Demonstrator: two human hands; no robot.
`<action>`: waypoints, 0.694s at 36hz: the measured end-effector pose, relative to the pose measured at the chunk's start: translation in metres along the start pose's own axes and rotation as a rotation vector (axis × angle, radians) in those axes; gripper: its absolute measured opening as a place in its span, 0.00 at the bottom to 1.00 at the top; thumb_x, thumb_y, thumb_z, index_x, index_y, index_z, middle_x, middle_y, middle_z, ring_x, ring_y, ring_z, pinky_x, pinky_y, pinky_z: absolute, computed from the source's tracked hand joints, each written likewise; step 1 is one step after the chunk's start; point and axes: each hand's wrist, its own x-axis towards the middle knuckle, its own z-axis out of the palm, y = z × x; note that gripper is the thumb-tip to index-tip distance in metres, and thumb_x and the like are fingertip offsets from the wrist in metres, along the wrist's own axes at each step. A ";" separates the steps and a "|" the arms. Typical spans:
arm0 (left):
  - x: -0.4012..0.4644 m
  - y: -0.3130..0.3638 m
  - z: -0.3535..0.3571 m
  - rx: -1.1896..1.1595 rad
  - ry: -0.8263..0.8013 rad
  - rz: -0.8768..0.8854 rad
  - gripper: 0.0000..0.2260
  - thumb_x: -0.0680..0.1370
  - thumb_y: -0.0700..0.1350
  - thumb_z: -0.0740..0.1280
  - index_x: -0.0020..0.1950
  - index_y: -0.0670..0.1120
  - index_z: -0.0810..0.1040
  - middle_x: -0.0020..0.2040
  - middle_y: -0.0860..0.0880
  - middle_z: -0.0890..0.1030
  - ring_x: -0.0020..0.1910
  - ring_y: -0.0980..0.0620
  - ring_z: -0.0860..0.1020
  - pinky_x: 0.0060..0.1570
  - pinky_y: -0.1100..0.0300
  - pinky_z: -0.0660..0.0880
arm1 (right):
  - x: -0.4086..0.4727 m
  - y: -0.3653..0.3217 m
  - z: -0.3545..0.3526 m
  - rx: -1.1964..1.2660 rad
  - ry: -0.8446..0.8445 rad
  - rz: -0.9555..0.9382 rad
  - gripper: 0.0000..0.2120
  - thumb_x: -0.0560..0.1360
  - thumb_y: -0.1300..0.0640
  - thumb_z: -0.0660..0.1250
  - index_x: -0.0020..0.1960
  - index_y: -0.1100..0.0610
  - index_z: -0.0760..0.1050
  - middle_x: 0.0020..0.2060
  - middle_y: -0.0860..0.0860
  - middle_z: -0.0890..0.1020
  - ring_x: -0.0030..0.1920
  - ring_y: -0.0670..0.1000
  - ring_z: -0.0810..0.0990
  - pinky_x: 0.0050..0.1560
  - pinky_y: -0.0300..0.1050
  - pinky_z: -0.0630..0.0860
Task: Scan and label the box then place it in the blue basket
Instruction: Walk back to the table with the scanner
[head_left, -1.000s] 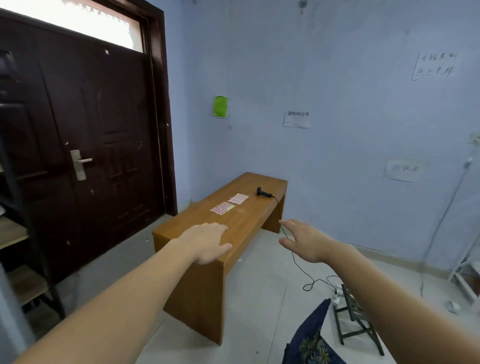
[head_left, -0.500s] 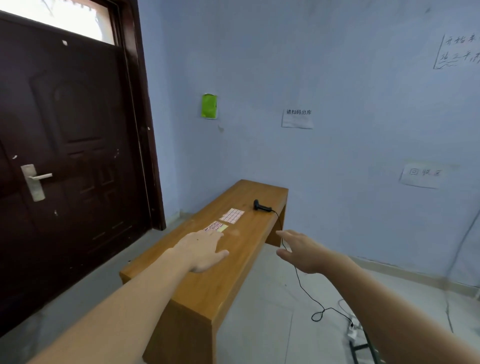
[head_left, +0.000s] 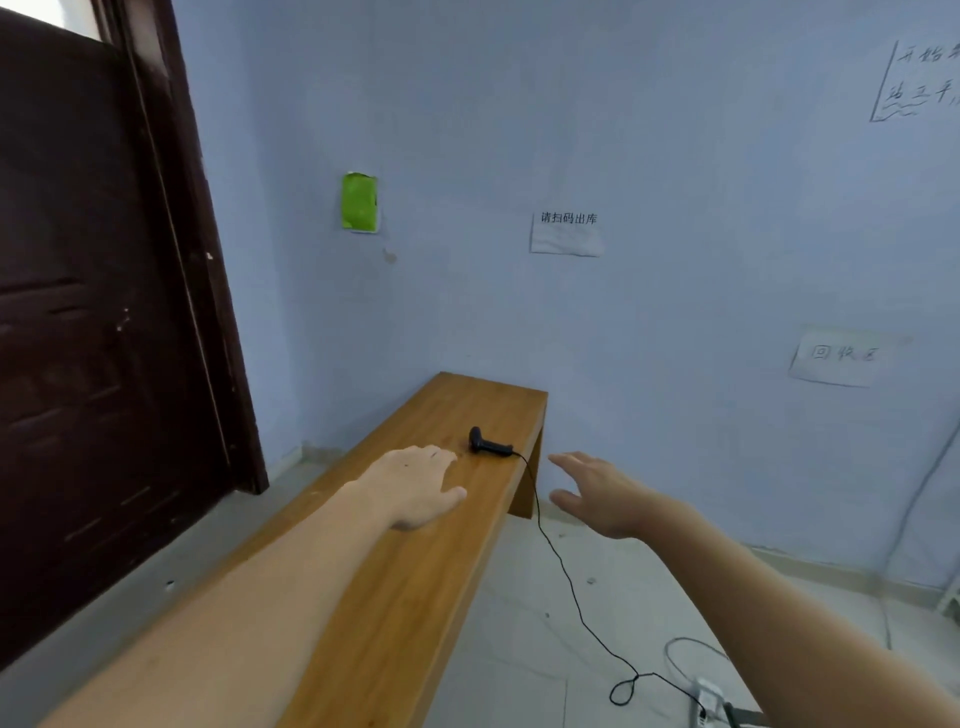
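Observation:
A black handheld scanner (head_left: 488, 444) lies on the far part of a long wooden bench (head_left: 415, 582), its black cord (head_left: 561, 561) trailing off the right edge to the floor. My left hand (head_left: 415, 483) hovers palm down over the bench, just short of the scanner, fingers apart and empty. My right hand (head_left: 597, 493) is stretched out to the right of the bench, over the floor, open and empty too. The label sheets seen earlier are hidden under my left arm. No box or blue basket is in view.
A dark brown door (head_left: 93, 312) fills the left side. The blue wall behind the bench carries a green patch (head_left: 359, 202) and paper notes (head_left: 567, 234). A power strip (head_left: 706, 696) and cables lie on the tiled floor at the lower right.
I have come closer to the bench and turned right. Both hands have reached forward toward the scanner. The label sheets are now covered by my left arm.

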 end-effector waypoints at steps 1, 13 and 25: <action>0.017 -0.003 0.001 0.001 -0.005 0.008 0.31 0.81 0.64 0.57 0.81 0.49 0.63 0.78 0.50 0.69 0.74 0.48 0.69 0.72 0.49 0.67 | 0.014 0.006 -0.001 0.005 0.006 0.009 0.27 0.83 0.45 0.59 0.80 0.52 0.61 0.76 0.52 0.69 0.75 0.55 0.67 0.72 0.52 0.65; 0.220 -0.044 0.021 0.008 -0.047 0.043 0.29 0.82 0.63 0.55 0.80 0.51 0.65 0.76 0.50 0.71 0.72 0.47 0.72 0.68 0.49 0.70 | 0.188 0.091 -0.006 -0.021 -0.051 0.065 0.31 0.84 0.44 0.58 0.82 0.53 0.55 0.81 0.53 0.62 0.79 0.55 0.61 0.77 0.53 0.60; 0.406 -0.071 0.101 -0.005 -0.153 -0.095 0.31 0.83 0.64 0.53 0.81 0.50 0.62 0.79 0.51 0.67 0.76 0.48 0.66 0.74 0.49 0.63 | 0.405 0.196 0.032 -0.011 -0.206 -0.020 0.31 0.83 0.44 0.58 0.82 0.55 0.55 0.81 0.54 0.62 0.78 0.56 0.63 0.76 0.53 0.63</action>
